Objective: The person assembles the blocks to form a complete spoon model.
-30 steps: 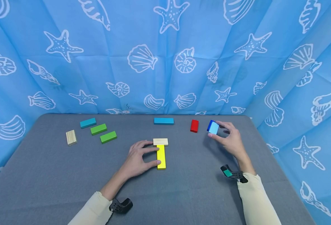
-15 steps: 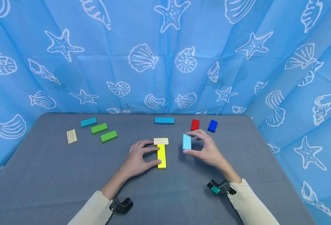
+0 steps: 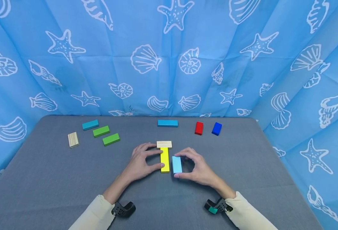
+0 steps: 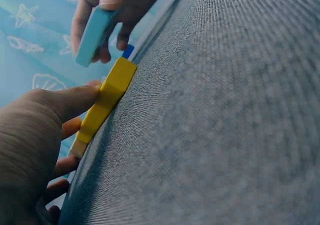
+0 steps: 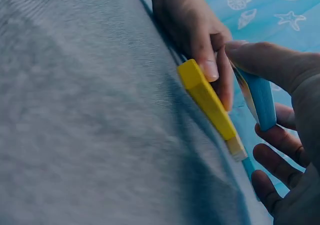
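Observation:
A yellow block (image 3: 164, 161) lies lengthwise on the grey table, its far end meeting a plain wooden block (image 3: 164, 144) set crosswise, so the two make a T. My left hand (image 3: 142, 161) rests at their left side: thumb and index fingertips touch the yellow block's left edge, and another finger reaches the wooden block's left end. My right hand (image 3: 196, 167) pinches a light blue block (image 3: 177, 164) by its two ends between thumb and fingers. In the left wrist view this light blue block (image 4: 95, 37) is above the tabletop, just right of the yellow one.
Further back lie a teal block (image 3: 167, 123), a red block (image 3: 199, 128) and a dark blue block (image 3: 216, 128). At the left are another teal block (image 3: 90, 125), two green blocks (image 3: 101, 131) and a wooden block (image 3: 73, 139). A blue shell-patterned curtain (image 3: 169, 64) hangs behind.
My right hand has carried the light blue block from beside the dark blue block, leftward and nearer, to the yellow block's right side. The left hand has stayed in place.

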### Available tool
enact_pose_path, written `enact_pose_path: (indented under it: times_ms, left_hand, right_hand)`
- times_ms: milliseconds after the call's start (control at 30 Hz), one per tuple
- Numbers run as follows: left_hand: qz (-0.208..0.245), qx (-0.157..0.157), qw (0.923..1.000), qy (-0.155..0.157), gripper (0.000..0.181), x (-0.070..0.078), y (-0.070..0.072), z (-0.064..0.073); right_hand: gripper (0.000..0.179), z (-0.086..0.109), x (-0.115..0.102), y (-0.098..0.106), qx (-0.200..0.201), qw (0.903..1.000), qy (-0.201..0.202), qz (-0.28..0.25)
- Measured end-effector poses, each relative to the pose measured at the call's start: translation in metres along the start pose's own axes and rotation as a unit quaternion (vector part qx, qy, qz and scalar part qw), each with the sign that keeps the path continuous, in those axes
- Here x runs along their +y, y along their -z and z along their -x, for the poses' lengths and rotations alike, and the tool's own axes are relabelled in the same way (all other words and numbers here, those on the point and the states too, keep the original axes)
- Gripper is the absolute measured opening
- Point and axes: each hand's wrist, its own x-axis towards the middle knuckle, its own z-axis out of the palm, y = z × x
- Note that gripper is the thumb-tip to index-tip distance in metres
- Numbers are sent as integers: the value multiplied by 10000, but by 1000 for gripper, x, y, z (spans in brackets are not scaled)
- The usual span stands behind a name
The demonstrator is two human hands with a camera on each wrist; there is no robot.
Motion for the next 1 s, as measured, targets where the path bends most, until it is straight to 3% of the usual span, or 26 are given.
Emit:
enact_pose_path:
  times_ms: [567, 1000]
  left_hand:
    - [-49, 120, 9999, -74, 52, -1, -2, -1]
    - [-91, 62, 9999, -49, 52, -1, -2, 0]
  right_hand:
    - [60, 6, -8, -23, -588, 9981, 19, -206]
    - [60, 8, -12, -34, -716, 9970, 239, 141]
